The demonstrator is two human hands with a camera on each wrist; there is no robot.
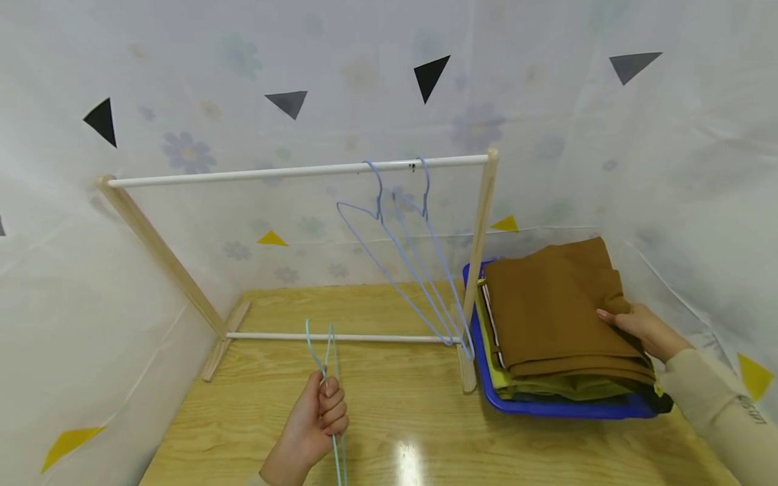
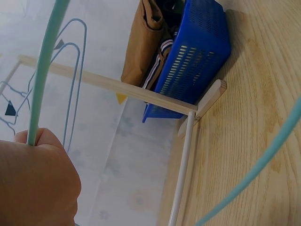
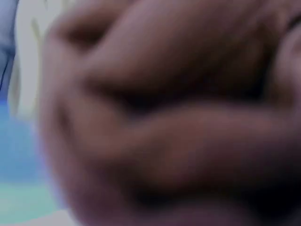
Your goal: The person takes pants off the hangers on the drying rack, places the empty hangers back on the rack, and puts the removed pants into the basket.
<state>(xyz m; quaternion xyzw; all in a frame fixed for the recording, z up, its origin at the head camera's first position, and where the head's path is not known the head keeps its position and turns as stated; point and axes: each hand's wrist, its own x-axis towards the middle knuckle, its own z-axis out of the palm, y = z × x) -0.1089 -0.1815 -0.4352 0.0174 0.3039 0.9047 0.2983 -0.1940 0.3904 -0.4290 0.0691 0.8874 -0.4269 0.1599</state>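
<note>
Low in the head view, my left hand point(image 1: 313, 418) grips a pale green clothes hanger point(image 1: 306, 331), its fingers curled round the wire. The same hanger runs past that hand in the left wrist view. At the right, my right hand point(image 1: 650, 331) holds the side edge of folded brown trousers point(image 1: 547, 304), thumb on top and the other fingers hidden. These trousers lie on top of a pile in a blue basket point(image 1: 516, 406); a striped band shows at their left edge. The right wrist view holds only blurred brown folds, too close to make out.
A small clothes rack with a white rail point(image 1: 243, 175) and wooden posts point(image 1: 164, 256) stands on the wooden table point(image 1: 243, 418). Two lilac hangers point(image 1: 395, 250) hang near its right end. Yellow and olive cloth point(image 1: 565, 388) lies beneath the trousers. Patterned white sheeting point(image 1: 365, 88) surrounds the table.
</note>
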